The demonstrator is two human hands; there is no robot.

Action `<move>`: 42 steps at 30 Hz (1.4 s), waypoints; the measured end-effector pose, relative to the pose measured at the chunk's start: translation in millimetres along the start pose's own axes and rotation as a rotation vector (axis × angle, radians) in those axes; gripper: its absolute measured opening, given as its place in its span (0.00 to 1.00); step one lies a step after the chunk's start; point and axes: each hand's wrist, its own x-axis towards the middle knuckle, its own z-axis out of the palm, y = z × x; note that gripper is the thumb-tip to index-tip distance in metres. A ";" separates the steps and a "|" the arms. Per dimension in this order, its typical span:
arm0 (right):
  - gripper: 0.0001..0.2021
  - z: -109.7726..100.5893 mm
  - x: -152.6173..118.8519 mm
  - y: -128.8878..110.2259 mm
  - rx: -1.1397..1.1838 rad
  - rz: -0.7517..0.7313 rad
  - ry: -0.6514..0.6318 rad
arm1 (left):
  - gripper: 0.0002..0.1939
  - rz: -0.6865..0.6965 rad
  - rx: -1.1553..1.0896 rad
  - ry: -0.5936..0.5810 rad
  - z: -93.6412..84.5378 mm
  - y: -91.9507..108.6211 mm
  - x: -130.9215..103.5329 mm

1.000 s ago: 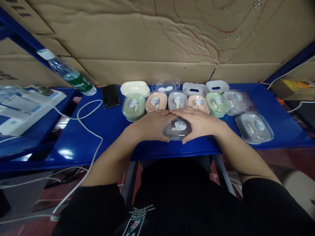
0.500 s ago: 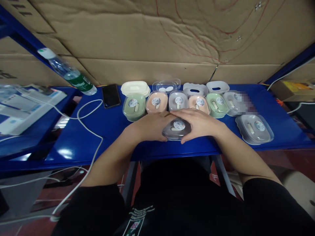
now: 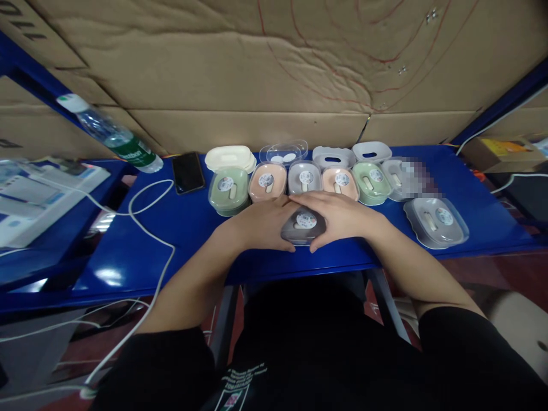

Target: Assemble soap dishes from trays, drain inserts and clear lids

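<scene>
Between my two hands at the table's front edge is a grey soap box [image 3: 303, 229] with a clear lid and a round sticker. My left hand [image 3: 266, 224] curves around its left side, thumb at the near edge. Around its right side bends my right hand [image 3: 342, 217], and the fingertips of both hands meet over the far edge. Just beyond stand a green soap box [image 3: 230, 191], a peach one [image 3: 268, 181], a grey one [image 3: 305, 176], a second peach one [image 3: 341, 181] and another green one [image 3: 370, 181].
Behind the row lie cream trays [image 3: 229, 158], clear lids [image 3: 283, 153] and grey trays [image 3: 333, 158]. A grey soap box [image 3: 436, 221] sits at the right. To the left are a phone [image 3: 188, 172], a water bottle [image 3: 112, 136] and a white cable [image 3: 165, 240].
The view has shifted slightly, so things on the table appear a little further left. Both hands stay around the grey soap box, their thumbs somewhat closer together along its near edge.
</scene>
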 end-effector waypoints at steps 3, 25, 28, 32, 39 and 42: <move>0.64 -0.4 -0.3 -1.0 -0.003 0.008 0.003 | 0.59 -0.089 -0.009 -0.037 0.4 7.3 4.0; 0.57 -4.2 -0.3 2.6 -0.055 -0.021 0.045 | 0.53 -0.065 -0.026 -0.030 0.8 13.6 9.3; 0.56 -3.7 -0.2 2.6 -0.050 -0.022 0.041 | 0.53 -0.061 -0.001 -0.011 6.1 13.1 10.7; 0.56 -2.8 -0.1 2.4 -0.040 -0.021 0.038 | 0.52 -0.035 0.002 0.026 14.0 11.2 11.6; 0.56 -3.7 -0.4 4.4 -0.052 -0.023 0.056 | 0.55 -0.027 0.006 0.024 15.3 6.9 9.6; 0.54 -4.4 -0.9 5.5 -0.064 -0.019 0.084 | 0.56 -0.019 0.032 0.027 15.5 4.9 7.0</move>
